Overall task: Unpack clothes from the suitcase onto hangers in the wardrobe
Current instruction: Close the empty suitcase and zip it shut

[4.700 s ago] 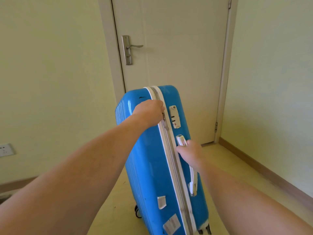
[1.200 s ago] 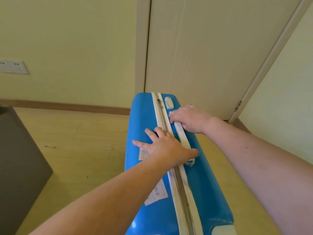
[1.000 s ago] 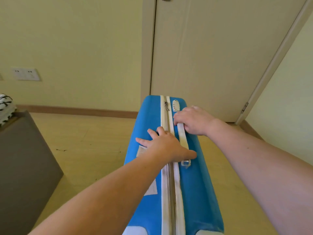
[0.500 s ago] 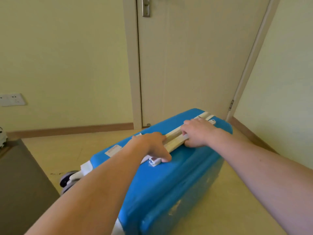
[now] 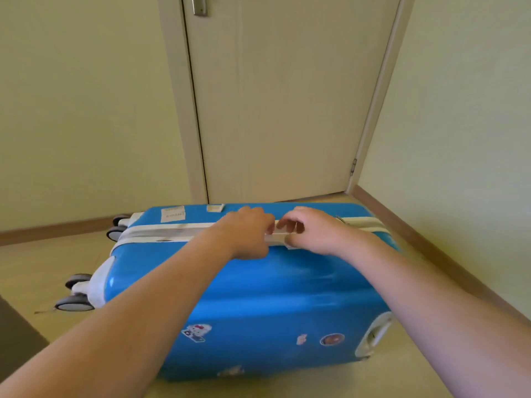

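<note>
Down low, left hand (image 5: 247, 232) and right hand (image 5: 313, 229) curled in a grip round the white side handle (image 5: 277, 235), blue suitcase (image 5: 258, 288) on its side on the floor (image 5: 37, 271), long axis left-right, wheels (image 5: 75, 303) pointing left, closed door (image 5: 281, 96) just behind.

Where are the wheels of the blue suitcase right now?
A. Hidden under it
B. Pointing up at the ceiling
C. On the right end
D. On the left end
D: the wheels stick out sideways from the left end of the suitcase, which lies on the floor.
</note>
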A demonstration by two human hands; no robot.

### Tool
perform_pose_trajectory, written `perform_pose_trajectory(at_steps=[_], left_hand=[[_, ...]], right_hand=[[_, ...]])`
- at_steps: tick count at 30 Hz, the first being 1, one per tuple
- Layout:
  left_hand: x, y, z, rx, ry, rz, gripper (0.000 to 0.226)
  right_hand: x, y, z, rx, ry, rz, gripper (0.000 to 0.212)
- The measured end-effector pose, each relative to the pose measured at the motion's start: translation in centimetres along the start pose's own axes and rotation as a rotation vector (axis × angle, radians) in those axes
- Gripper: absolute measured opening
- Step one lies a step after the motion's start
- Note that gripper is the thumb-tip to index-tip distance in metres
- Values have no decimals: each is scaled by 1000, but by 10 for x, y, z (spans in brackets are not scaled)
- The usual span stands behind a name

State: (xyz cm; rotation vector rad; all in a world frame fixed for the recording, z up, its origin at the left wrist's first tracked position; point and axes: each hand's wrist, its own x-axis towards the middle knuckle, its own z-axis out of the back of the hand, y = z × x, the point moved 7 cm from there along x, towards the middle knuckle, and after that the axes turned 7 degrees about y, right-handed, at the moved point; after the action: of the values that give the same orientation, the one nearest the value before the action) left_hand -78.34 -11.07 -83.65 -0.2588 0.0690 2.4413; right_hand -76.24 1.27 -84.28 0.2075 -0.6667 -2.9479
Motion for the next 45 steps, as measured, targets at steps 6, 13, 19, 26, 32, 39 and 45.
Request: perform_pose_trajectory(at_steps=[6, 13, 19, 26, 32, 39, 45], left_hand=[[20, -35, -17, -264, -99, -67, 34], [24, -51, -17, -290, -114, -129, 24], [47, -82, -17, -243, -134, -204, 26], [56, -91, -18, -234, -278, -265, 33], [34, -107, -20, -107, -348, -346, 25], [31, -113, -22, -134, -322, -342, 29], [14, -130, -23, -109, -284, -428, 23]], right_hand=[[-48, -78, 25, 225, -435, -86, 36], [-56, -144, 38, 212, -466, -429, 43], [-15, -144, 32, 120, -329, -326, 40], [-13, -153, 36, -28, -236, -338, 36], [-7, -147, 46, -176, -369, -391, 30], [3, -148, 28, -180, -267, -342, 42], [-10, -141, 35, -271, -287, -439, 35]])
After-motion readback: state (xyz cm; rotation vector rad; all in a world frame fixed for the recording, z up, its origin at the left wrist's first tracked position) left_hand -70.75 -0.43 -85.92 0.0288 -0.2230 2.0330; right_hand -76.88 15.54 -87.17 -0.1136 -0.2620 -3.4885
